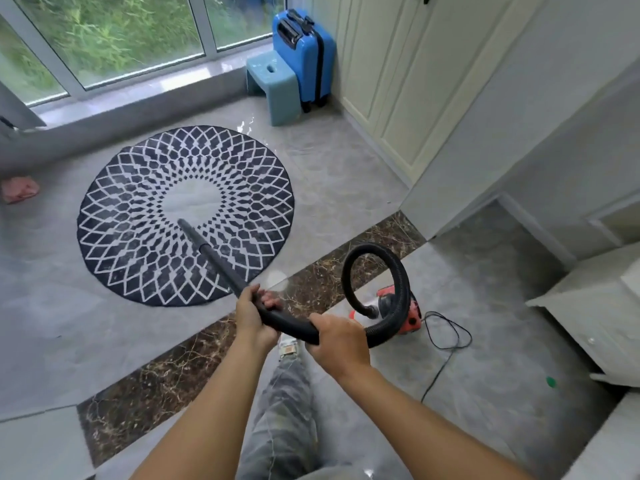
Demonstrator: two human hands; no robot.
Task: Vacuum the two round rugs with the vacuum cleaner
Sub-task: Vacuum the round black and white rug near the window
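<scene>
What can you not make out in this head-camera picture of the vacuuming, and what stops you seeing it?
Head view:
Second round rug: out of frame; only one rug shows.
Vacuum cleaner body: partly behind the hose loop.
Cord: end cut off by the right forearm.
Wand tip: contact with rug unclear from above.
Green speck: too small to identify.

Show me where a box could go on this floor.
Bare tile: between round rug and dark marble strip, and between rug and cupboard. Crowded: around the vacuum cleaner and cord, and by the stool and suitcase.
</scene>
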